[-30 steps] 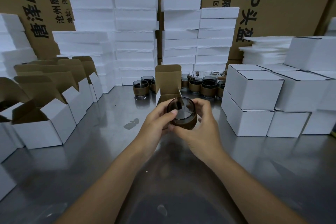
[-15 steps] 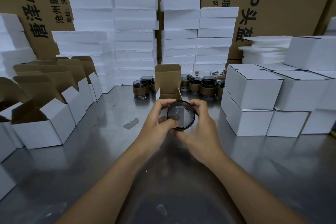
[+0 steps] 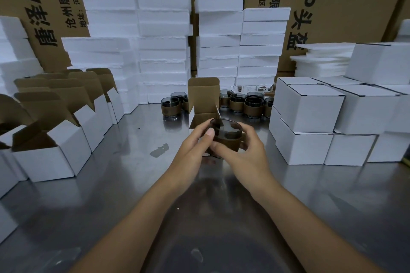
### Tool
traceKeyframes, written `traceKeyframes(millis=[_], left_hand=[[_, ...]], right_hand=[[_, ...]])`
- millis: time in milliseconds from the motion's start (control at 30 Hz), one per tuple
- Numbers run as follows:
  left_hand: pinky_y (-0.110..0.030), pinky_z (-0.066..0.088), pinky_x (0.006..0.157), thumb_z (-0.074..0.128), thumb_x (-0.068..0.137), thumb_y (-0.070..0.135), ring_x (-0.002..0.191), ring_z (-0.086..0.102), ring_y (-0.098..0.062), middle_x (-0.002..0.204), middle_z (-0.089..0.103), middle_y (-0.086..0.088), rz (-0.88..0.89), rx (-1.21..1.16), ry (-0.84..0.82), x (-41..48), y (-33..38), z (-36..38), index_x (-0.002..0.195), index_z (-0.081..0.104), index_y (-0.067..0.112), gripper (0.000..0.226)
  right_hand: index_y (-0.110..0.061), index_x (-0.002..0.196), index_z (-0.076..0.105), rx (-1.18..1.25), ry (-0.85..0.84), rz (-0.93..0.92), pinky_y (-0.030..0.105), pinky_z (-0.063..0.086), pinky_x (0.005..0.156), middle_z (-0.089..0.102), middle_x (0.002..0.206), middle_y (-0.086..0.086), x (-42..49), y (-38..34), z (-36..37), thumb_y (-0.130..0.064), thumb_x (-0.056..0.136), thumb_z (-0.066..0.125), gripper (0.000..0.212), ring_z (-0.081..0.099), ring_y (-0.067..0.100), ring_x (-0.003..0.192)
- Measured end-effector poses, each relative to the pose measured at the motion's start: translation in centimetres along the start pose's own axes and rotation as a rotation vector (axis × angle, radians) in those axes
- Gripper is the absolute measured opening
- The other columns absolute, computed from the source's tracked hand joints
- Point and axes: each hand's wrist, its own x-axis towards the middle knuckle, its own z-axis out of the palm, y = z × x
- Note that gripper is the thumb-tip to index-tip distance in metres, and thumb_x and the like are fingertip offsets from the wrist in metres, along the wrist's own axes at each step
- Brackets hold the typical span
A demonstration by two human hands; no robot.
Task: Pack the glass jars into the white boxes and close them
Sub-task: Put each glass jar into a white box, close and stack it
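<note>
While a good pile of packing looked done, a lot was left to do. Big brown cartons [image 3: 355, 6] stood at the far wall. Tall stacks of white foam [image 3: 164, 29] stood in front of them on the steel table [image 3: 88, 217].

On the right sat the shut boxes [image 3: 310, 108], piled up. I counted at least eight, and more may have hid behind. Those looked packed and closed. On the left sat the open boxes [image 3: 55, 157], flaps up and waiting. I counted about six, with some cut off at the edge. One more box [image 3: 203, 99] stood open in the middle, its lid up.

Past it stood loose jars [image 3: 253, 106], about three to its left and about seven to its right, though some hid one another. So about ten jars had no box yet.

One jar [image 3: 226, 135] was in the hands, mouth up and tipped a bit to the near side. It was just near of the middle box and not yet in it. The left hand [image 3: 193, 146] curled its fingers and thumb round the jar's left side. The right hand [image 3: 246, 157] curled round its right side. I could not tell if the jar touched the table. I think this jar should go into the middle box next.
</note>
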Motion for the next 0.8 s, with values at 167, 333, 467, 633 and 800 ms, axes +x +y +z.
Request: traceKeyframes(millis=[167, 333, 467, 633, 800], left_hand=[[-0.022, 0.052, 0.074, 0.042, 0.079, 0.054, 0.082, 0.064, -0.007, 0.1, 0.066, 0.009, 0.034, 0.005, -0.016, 0.04, -0.08, -0.11, 0.126, 0.049, 0.042, 0.05], [-0.022, 0.054, 0.077, 0.047, 0.075, 0.058, 0.086, 0.065, -0.005, 0.107, 0.062, 0.003, 0.046, 0.095, -0.038, -0.06, -0.52, 0.1, 0.132, 0.039, 0.043, 0.059], [-0.023, 0.049, 0.075, 0.044, 0.074, 0.065, 0.09, 0.063, -0.005, 0.11, 0.063, 0.005, 0.057, 0.157, -0.024, 0.17, -0.82, 0.11, 0.139, 0.042, 0.035, 0.071], [-0.025, 0.053, 0.074, 0.041, 0.073, 0.069, 0.082, 0.061, 0.001, 0.101, 0.064, 0.007, 0.081, 0.217, 0.01, 0.25, -1.04, 0.06, 0.135, 0.045, 0.036, 0.071], [-0.019, 0.05, 0.071, 0.041, 0.07, 0.07, 0.085, 0.062, 0.003, 0.095, 0.063, 0.015, 0.084, 0.215, 0.046, 0.26, -0.97, 0.14, 0.122, 0.048, 0.044, 0.059]], right_hand=[[-0.028, 0.093, 0.066, 0.172, 0.026, 0.174, 0.018, 0.046, 0.064, 0.071, 0.078, -0.018, 0.39, -0.36, -0.18, -0.037, 0.079, 0.07, 0.017, 0.063, -0.01, 0.071], [-0.022, 0.091, 0.07, 0.251, -0.021, 0.367, 0.019, 0.044, 0.055, 0.074, 0.076, -0.006, 0.61, -0.97, -0.23, -0.055, 0.081, 0.059, 0.036, 0.067, 0.005, 0.069], [-0.023, 0.093, 0.069, 0.226, -0.06, 0.408, 0.025, 0.045, 0.062, 0.074, 0.083, -0.001, 0.6, -1.0, -0.31, -0.062, 0.077, 0.057, 0.044, 0.068, 0.011, 0.079], [-0.026, 0.09, 0.069, 0.21, -0.068, 0.429, 0.03, 0.047, 0.07, 0.074, 0.084, 0.0, 0.61, -0.88, -0.27, -0.064, 0.078, 0.055, 0.043, 0.067, 0.015, 0.084], [-0.024, 0.092, 0.07, 0.206, -0.029, 0.405, 0.028, 0.045, 0.066, 0.073, 0.082, -0.002, 0.63, -0.82, -0.13, -0.066, 0.074, 0.056, 0.048, 0.066, 0.014, 0.082]])
